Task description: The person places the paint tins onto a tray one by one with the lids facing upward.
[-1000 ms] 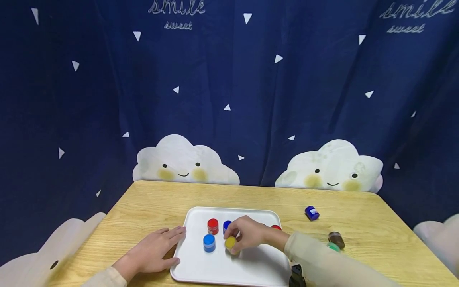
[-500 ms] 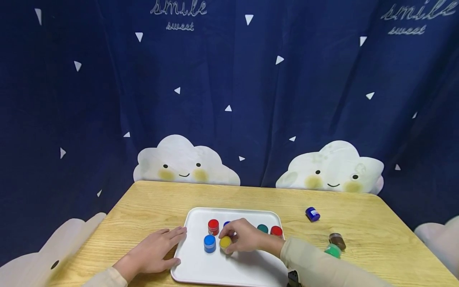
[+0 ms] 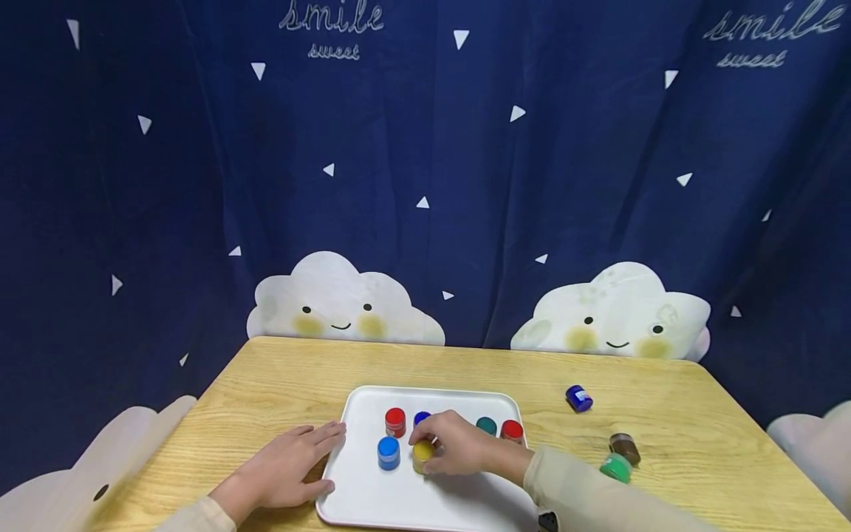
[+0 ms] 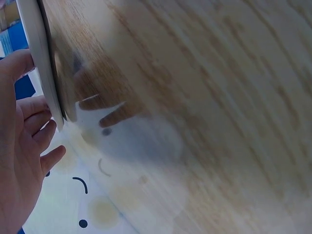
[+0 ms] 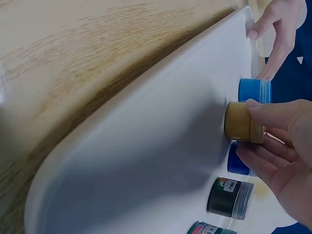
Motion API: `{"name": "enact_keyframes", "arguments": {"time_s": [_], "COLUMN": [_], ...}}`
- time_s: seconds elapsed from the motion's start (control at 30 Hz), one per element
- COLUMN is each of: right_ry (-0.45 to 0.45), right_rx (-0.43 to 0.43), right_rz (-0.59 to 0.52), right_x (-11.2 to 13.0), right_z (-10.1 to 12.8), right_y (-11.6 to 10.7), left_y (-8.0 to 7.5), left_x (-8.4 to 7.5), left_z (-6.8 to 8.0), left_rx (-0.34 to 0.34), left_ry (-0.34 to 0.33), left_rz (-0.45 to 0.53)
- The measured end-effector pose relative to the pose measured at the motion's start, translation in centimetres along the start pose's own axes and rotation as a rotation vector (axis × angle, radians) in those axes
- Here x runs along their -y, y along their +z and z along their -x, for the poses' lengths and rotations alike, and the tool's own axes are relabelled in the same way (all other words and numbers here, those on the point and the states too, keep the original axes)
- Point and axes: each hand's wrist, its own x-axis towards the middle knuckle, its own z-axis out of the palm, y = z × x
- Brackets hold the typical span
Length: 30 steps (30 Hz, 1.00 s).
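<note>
Yellow jar stands upright on the tray, axis vertical, lid up, my right hand pinching it. Five jars stand around it on the tray; I judge three remain, well off beyond that wrist. My left hand lies flat, fingers straight, steadying the tray's edge.
</note>
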Motion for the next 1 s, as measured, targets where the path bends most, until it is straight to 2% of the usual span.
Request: {"name": "enact_keyframes", "arguments": {"time_s": [0.13,0.27,0.43,0.7,0.83,1.0], "right_ry": [-0.01,-0.017,-0.037,-0.085,-0.046,0.056], "right_rx": [-0.005,-0.038,-0.103,-0.232,-0.246,-0.261], "right_rz": [0.023,-0.001,-0.023,0.001,0.036,0.08], "right_x": [0.0,0.0,-0.2,-1.5,-3.0,-5.4], "right_z": [0.2,0.7,1.8,4.0,4.9,5.9], "right_y": [0.1,-0.1,-1.0,-3.3,-4.6,-6.2], "left_y": [0.1,0.2,0.2,0.1,0.2,0.3], "left_x": [-0.1,-0.1,0.0,0.0,0.1,0.1], "left_z": [0.0,0.0,0.0,0.0,0.0,0.0], "left_rx": [0.0,-0.001,-0.004,-0.008,-0.01,-0.018], "left_ry": [-0.001,0.001,0.004,0.005,0.008,0.003], "left_rz": [0.0,-0.002,-0.004,-0.006,-0.013,-0.009]}}
